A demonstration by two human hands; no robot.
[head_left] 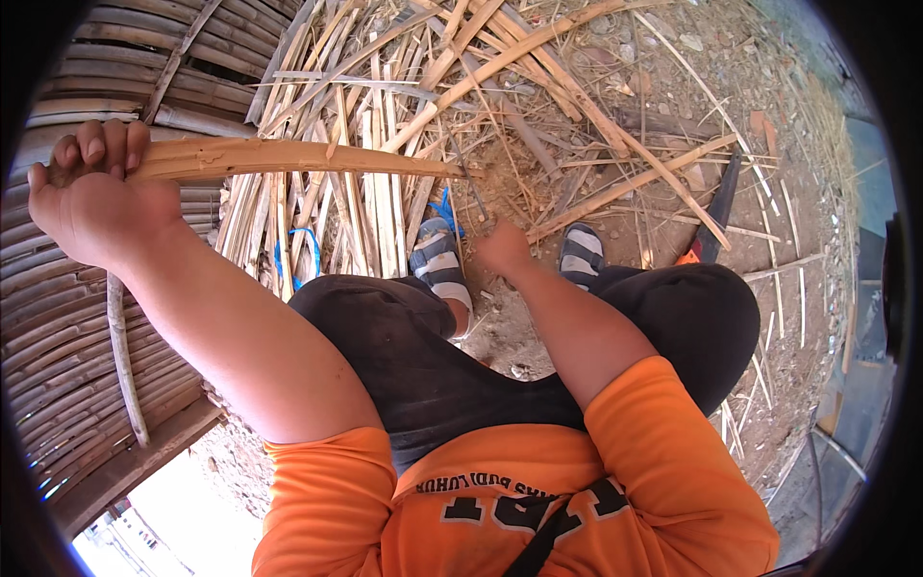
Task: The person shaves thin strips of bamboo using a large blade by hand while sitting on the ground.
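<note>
Probably light, stiff and splintery, the slat, spanning ten to twelve o'clock, is wrapped at its broad end, where hold is best taken, by the left hand's fingers, while the right hand's, toward one o'clock, cannot be made out.

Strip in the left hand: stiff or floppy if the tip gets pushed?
Probably stiff near the left hand, where the strip is broad. Likely springier toward the tip, where it narrows. Might splinter under a push: it looks like split wood or bamboo, rough near the held end.
</note>
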